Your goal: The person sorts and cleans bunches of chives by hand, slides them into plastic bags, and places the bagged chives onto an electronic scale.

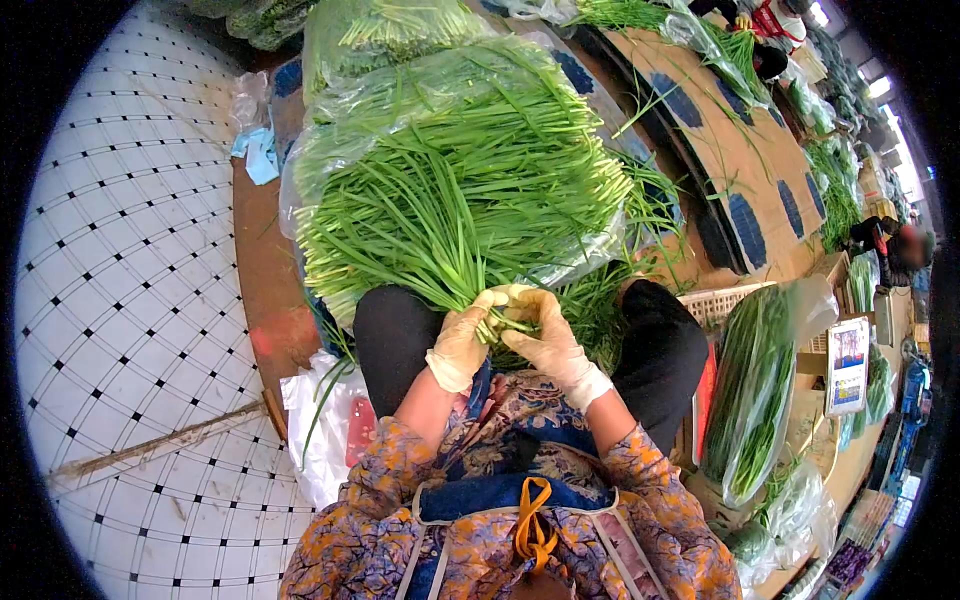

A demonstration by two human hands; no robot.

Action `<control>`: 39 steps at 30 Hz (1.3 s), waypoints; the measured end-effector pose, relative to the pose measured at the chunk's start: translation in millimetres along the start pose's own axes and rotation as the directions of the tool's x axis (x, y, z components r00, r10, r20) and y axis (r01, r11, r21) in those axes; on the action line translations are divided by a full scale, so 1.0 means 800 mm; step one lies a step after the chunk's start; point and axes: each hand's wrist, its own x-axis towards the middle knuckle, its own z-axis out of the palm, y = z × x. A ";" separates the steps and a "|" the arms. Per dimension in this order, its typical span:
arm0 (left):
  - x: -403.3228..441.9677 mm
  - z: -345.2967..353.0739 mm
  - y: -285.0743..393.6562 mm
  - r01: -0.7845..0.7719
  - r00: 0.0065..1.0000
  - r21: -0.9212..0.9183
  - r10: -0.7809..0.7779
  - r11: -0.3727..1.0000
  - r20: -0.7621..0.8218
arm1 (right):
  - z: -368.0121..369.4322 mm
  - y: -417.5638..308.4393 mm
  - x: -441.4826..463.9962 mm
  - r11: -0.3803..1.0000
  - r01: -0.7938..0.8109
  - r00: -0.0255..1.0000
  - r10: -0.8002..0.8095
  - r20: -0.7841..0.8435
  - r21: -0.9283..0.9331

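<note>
My left hand (458,348), in a pale rubber glove, is wrapped round the lower stems of a small bunch of garlic chives (450,235). The leaves of this bunch fan out away from me over a large pile of garlic chives (540,150) lying in clear plastic. My right hand (552,345), gloved too, is beside the left with its fingers curled in on the cut stem ends. A few pale stem ends show between the two hands. The inner fingertips are partly hidden.
Behind the pile lies another bagged bundle (400,20). Loose greens (600,310) lie between my knees. To the right are a plastic crate (725,300) and a long bag of greens (750,390). A white plastic bag (315,430) lies at left. Other people work at the far right.
</note>
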 end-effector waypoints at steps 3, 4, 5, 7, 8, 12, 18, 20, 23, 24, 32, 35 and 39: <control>-0.003 0.034 0.011 -0.063 0.998 -0.022 0.064 0.998 0.008 | 0.004 0.003 -0.018 0.999 -0.010 0.996 0.005 0.094 0.050; 0.001 0.030 0.005 -0.067 0.998 0.010 0.067 0.998 0.008 | 0.002 -0.006 -0.027 0.913 -0.254 0.955 0.184 0.231 0.321; 0.002 0.037 0.008 -0.069 0.998 0.039 0.068 0.997 0.005 | -0.002 -0.003 -0.030 0.916 -0.307 0.936 0.242 0.257 0.256; 0.001 0.045 0.007 -0.124 0.992 0.044 0.122 0.991 0.041 | -0.010 0.039 -0.034 0.938 -0.335 0.931 0.315 0.185 0.091; 0.002 0.045 0.005 -0.135 0.991 0.104 0.131 0.985 0.041 | -0.016 0.044 -0.037 0.942 -0.329 0.937 0.317 0.147 0.061; -0.004 0.059 0.012 -0.095 0.995 0.245 0.098 0.965 -0.004 | -0.051 0.064 -0.051 0.980 -0.195 0.980 0.196 -0.020 0.027; -0.003 0.058 -0.025 -0.053 0.996 0.442 0.081 0.895 -0.045 | -0.050 -0.041 -0.028 0.939 0.085 0.956 -0.171 -0.239 -0.333; -0.011 0.075 -0.030 -0.029 0.997 0.378 0.053 0.925 -0.053 | -0.043 -0.029 -0.012 0.862 0.132 0.954 -0.245 -0.175 -0.490; -0.019 0.089 -0.015 0.045 0.996 0.415 -0.010 0.908 -0.087 | -0.043 -0.017 -0.010 0.896 0.111 0.944 -0.231 -0.237 -0.430; -0.025 0.092 -0.010 0.106 0.992 0.417 -0.065 0.903 -0.110 | -0.046 -0.012 -0.015 0.958 0.014 0.964 -0.089 -0.249 -0.287; -0.018 0.070 -0.036 0.152 0.987 0.223 -0.138 0.963 -0.080 | -0.063 -0.012 -0.037 0.968 -0.118 0.934 0.185 -0.306 0.223; -0.019 0.070 -0.045 0.106 0.992 0.278 -0.082 0.955 -0.098 | -0.056 0.002 -0.028 0.981 -0.184 0.939 0.194 -0.284 0.059; -0.020 0.070 -0.045 0.145 0.983 0.214 -0.115 0.966 -0.144 | -0.055 0.024 -0.023 0.972 -0.162 0.946 0.202 -0.252 0.170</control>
